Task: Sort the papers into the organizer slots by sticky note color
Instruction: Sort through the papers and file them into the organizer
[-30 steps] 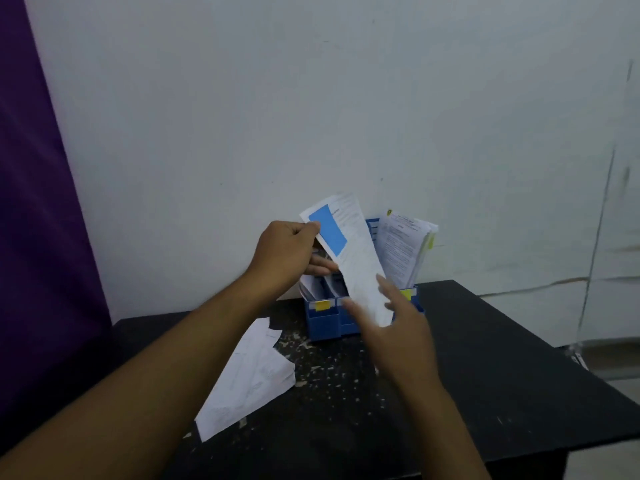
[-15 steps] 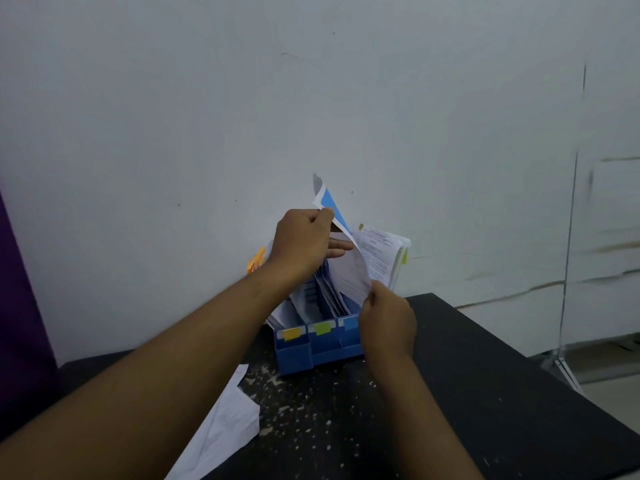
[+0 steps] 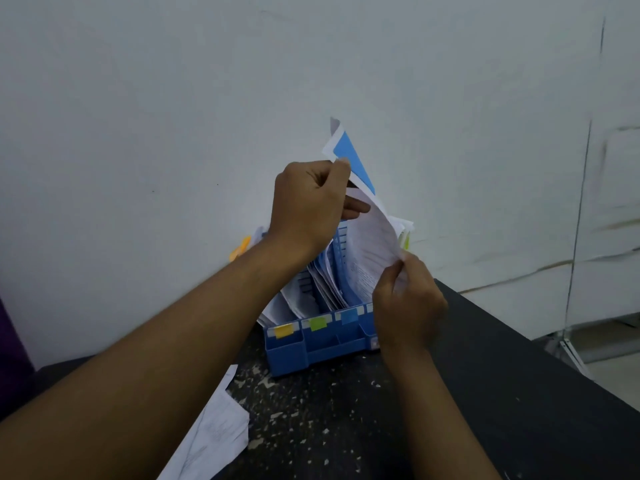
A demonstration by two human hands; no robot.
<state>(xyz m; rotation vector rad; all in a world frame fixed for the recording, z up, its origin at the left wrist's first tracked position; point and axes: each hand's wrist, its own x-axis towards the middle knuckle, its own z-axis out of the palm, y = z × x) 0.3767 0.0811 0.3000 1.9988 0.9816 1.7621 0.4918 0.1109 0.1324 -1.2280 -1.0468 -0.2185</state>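
A white printed paper [image 3: 372, 247] with a blue sticky note [image 3: 353, 161] stands edge-on above the blue organizer [image 3: 311, 344]. My left hand [image 3: 308, 199] pinches its top corner beside the note. My right hand [image 3: 408, 303] pinches its lower right edge, just above the organizer's right end. The organizer's front carries a yellow tag [image 3: 284, 330], a green tag [image 3: 318, 323] and a blue tag [image 3: 349, 316]. Its slots hold several upright papers. The paper's lower end sits behind the blue tag, among the other sheets.
The organizer stands on a black, paint-flecked table [image 3: 502, 375] against a white wall. Loose white papers [image 3: 214, 434] lie at the front left. An orange note [image 3: 240, 249] pokes out behind my left wrist, a yellow-green one [image 3: 404, 239] at the right.
Both hands have carried the blue-noted paper from in front of the organizer down into it. The paper has turned edge-on, and my right hand now pinches its lower edge.
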